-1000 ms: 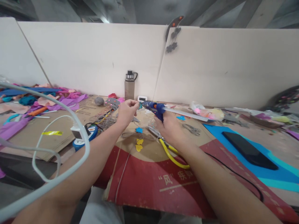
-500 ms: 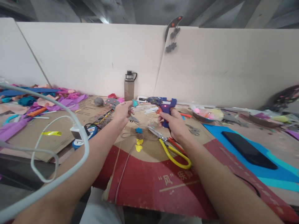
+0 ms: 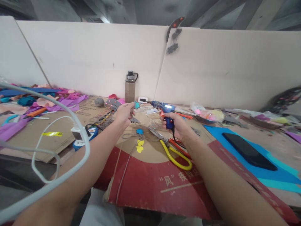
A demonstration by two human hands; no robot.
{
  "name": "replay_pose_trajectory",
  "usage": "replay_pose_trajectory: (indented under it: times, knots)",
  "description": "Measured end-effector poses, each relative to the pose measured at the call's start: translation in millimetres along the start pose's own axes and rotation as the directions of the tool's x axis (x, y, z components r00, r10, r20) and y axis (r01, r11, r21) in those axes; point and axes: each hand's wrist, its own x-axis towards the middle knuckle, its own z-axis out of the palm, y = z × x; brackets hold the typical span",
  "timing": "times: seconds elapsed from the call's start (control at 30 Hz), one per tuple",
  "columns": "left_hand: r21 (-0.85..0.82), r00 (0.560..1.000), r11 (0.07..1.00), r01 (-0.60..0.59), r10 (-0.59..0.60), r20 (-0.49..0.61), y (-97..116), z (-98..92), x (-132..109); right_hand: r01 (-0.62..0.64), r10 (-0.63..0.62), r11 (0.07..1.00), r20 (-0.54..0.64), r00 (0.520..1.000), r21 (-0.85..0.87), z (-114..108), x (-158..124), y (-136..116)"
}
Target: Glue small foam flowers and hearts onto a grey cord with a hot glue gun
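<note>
Between the fingertips of my left hand (image 3: 124, 114) is a small teal star (image 3: 137, 104), held above the cardboard. My right hand (image 3: 176, 123) grips a blue glue gun (image 3: 164, 107), fingers wrapped round its handle, its nozzle pointing left toward the star and apart from it. Below the hands lie a blue star (image 3: 139, 131) and yellow hearts (image 3: 140, 146). Scissors with yellow handles (image 3: 176, 158) rest under my right forearm, beside an orange-handled tool (image 3: 180, 147). A thin grey cord (image 3: 129, 157) runs down the cardboard.
A bottle (image 3: 130, 86) and a small white digital display (image 3: 142, 99) stand by the white partition. A black phone (image 3: 249, 150) lies on blue sheets at right. Felt scraps (image 3: 25, 102) are heaped at left; a white cable (image 3: 80, 125) loops in front of my left arm.
My right hand has turned the glue gun, moving its nozzle slightly right and away from the star and the display. My left hand has shifted very slightly with the star.
</note>
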Motion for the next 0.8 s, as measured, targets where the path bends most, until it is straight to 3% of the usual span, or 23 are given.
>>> replay_pose_trajectory:
  times: [0.27,0.43,0.5,0.53,0.6,0.63,0.67,0.7,0.8]
  knots:
    - [0.087,0.995,0.992,-0.088,0.083,0.061,-1,3.4,-6,-0.002,-0.075,0.912,-0.171,0.982,-0.411,-24,29,15]
    - [0.186,0.963,0.948,-0.257,0.235,0.129,-3,12.0,-17,-0.036,-0.134,0.804,-0.241,0.961,-0.593,-47,42,24]
    - [0.251,0.929,0.896,-0.367,0.339,0.149,-3,14.8,-22,0.050,-0.314,0.710,-0.252,0.915,-0.702,-49,39,20]
    - [0.296,0.909,0.860,-0.416,0.386,0.155,-2,15.8,-24,0.110,-0.438,0.627,-0.233,0.868,-0.771,-47,36,17]
    - [0.399,0.869,0.774,-0.491,0.465,0.167,-1,17.1,-29,0.229,-0.642,0.440,-0.126,0.757,-0.868,-37,28,12]
    - [0.440,0.841,0.723,-0.532,0.512,0.175,0,17.6,-31,0.289,-0.675,0.410,-0.075,0.734,-0.865,-28,24,11]
    - [0.472,0.806,0.666,-0.578,0.557,0.200,1,18.1,-33,0.362,-0.660,0.449,-0.030,0.751,-0.817,-18,19,10]
    - [0.491,0.771,0.612,-0.619,0.593,0.233,2,18.6,-35,0.415,-0.622,0.549,-0.023,0.782,-0.725,-7,14,10]
    - [0.495,0.710,0.529,-0.690,0.630,0.316,2,20.2,-38,0.434,-0.431,0.871,0.066,0.900,-0.229,24,0,14]
